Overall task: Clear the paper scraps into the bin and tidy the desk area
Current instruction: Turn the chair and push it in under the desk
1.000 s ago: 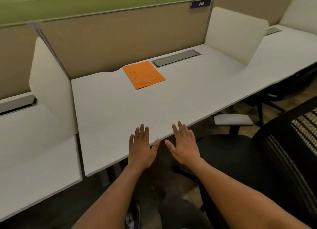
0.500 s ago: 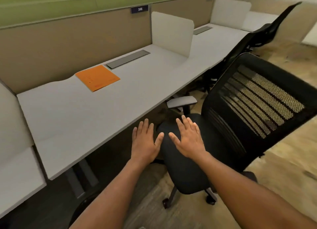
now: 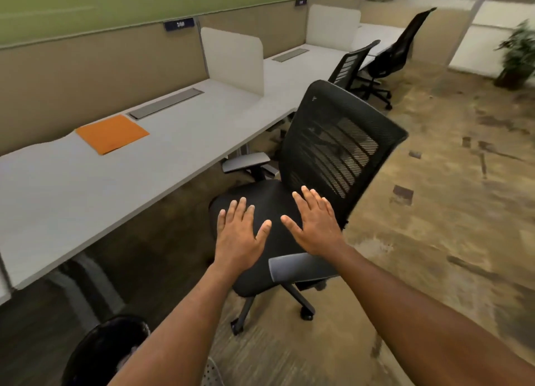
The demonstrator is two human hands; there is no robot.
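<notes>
Where carpet meets white desk (image 3: 86, 194), both hands, left (image 3: 238, 238) and right (image 3: 315, 226), flat, spread, empty above chair (image 3: 333, 151).

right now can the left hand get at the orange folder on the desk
Probably not without a step or lean. The left hand is open over the black chair seat, while the orange folder lies far back on the desk, near the partition. Nothing blocks the way across the desktop.
</notes>
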